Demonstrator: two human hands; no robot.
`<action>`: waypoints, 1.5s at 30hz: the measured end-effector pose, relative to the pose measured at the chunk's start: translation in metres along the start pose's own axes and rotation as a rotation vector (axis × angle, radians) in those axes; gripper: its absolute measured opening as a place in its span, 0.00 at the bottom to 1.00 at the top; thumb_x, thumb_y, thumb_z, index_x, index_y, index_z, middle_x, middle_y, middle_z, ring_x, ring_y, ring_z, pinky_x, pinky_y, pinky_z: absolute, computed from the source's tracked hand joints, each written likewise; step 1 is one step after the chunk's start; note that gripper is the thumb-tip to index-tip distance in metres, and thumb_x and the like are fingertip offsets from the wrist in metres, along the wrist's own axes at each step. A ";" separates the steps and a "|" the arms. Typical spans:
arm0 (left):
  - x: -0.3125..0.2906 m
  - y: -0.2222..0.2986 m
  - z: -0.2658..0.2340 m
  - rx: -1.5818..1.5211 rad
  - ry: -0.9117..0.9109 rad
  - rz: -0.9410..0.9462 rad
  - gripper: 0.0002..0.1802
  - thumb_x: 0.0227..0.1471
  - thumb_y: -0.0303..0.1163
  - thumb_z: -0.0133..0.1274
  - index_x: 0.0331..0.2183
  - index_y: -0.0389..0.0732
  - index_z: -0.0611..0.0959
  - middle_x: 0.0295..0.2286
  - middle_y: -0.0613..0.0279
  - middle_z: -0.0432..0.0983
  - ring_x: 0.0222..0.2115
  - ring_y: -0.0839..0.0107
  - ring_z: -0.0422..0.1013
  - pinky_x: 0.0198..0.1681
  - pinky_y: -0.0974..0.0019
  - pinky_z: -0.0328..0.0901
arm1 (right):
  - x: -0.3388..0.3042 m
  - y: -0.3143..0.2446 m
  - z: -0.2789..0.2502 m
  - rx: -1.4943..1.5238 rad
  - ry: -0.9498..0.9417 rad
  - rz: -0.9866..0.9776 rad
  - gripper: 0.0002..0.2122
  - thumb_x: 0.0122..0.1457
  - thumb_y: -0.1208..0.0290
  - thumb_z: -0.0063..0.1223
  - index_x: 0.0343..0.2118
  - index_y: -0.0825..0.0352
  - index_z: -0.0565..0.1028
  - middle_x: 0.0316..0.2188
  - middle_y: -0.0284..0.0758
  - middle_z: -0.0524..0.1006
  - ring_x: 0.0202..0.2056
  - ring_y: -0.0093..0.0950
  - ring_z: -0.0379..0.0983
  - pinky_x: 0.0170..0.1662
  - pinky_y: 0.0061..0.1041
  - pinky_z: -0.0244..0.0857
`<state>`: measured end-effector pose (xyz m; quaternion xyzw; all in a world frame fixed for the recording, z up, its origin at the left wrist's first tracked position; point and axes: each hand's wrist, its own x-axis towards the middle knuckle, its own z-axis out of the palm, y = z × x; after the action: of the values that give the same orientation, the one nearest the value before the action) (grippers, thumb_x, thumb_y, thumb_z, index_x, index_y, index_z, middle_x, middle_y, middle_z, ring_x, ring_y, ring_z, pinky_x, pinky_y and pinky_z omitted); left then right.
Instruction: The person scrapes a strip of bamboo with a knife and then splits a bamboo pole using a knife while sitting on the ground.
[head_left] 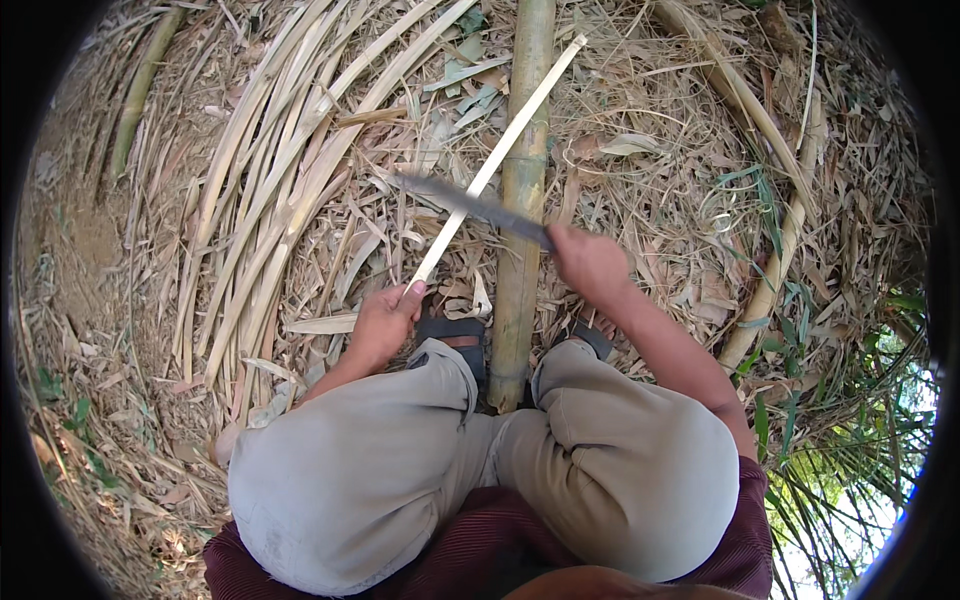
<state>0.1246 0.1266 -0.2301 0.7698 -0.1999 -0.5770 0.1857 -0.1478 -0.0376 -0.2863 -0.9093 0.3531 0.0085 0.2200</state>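
Note:
Pinched at its near end by my left hand [385, 322], a pale bamboo strip [522, 122] slants away to the far right. Its far part passes over a thick bamboo pole [522, 190] lying lengthwise between my feet. My right hand [592, 264] is closed round the handle end of a long dark machete [470, 206]; the handle itself is hidden in the fist. The blade points left and crosses over the strip near its middle. Whether the edge touches the strip, I cannot tell.
A bundle of split bamboo strips [270, 190] lies on the left. At the right are a curved bamboo stem [775, 270] and green leaves. Another green stem [145, 90] lies far left. Dry leaf litter [660, 180] covers the ground. My sandalled feet flank the pole.

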 end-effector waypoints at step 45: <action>-0.019 -0.010 -0.014 -0.377 -0.301 -0.143 0.27 0.64 0.52 0.45 0.19 0.44 0.68 0.11 0.77 0.52 0.10 0.85 0.43 0.14 0.73 0.37 | -0.014 0.065 0.003 -0.008 0.044 0.016 0.08 0.60 0.68 0.51 0.35 0.66 0.68 0.21 0.47 0.77 0.25 0.49 0.76 0.29 0.47 0.71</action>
<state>0.1338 0.1457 -0.2158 0.6393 -0.0592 -0.7237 0.2531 -0.1995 -0.0700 -0.3126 -0.9073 0.3650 -0.0082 0.2086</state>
